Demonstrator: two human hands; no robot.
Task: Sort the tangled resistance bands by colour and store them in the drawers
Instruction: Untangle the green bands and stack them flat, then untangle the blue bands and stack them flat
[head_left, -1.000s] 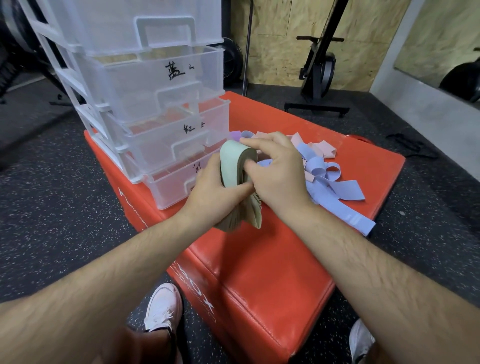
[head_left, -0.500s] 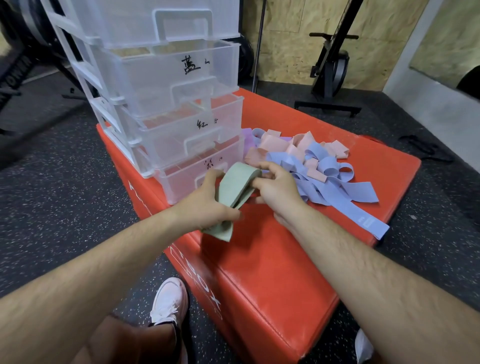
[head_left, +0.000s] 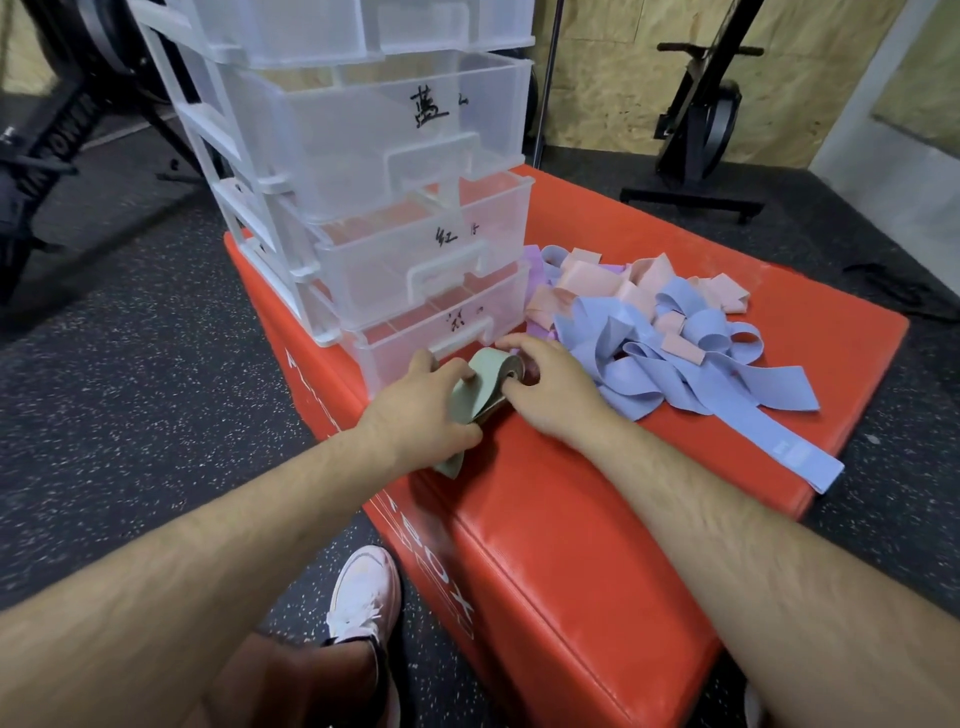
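Green bands (head_left: 485, 385) gripped in my left hand (head_left: 415, 415), right hand (head_left: 553, 387) pinching them, red plyo box (head_left: 571, 545), speckled gym floor (head_left: 130, 441).

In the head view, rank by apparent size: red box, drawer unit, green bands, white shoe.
1. red box
2. drawer unit
3. green bands, partly hidden, and white shoe: alike, unranked

1. Drawers (head_left: 353, 150): frosted see-through plastic, smooth, mild gloss.
2. Box (head_left: 571, 519): red vinyl-like cover, smooth, soft sheen.
3. Green band (head_left: 485, 376), blue bands (head_left: 639, 379), pink bands (head_left: 550, 306): woven cloth, matt.
4. Floor (head_left: 130, 415): black speckled rubber, grainy, matt.
5. Back wall (head_left: 613, 78): chipboard, rough, unpainted.
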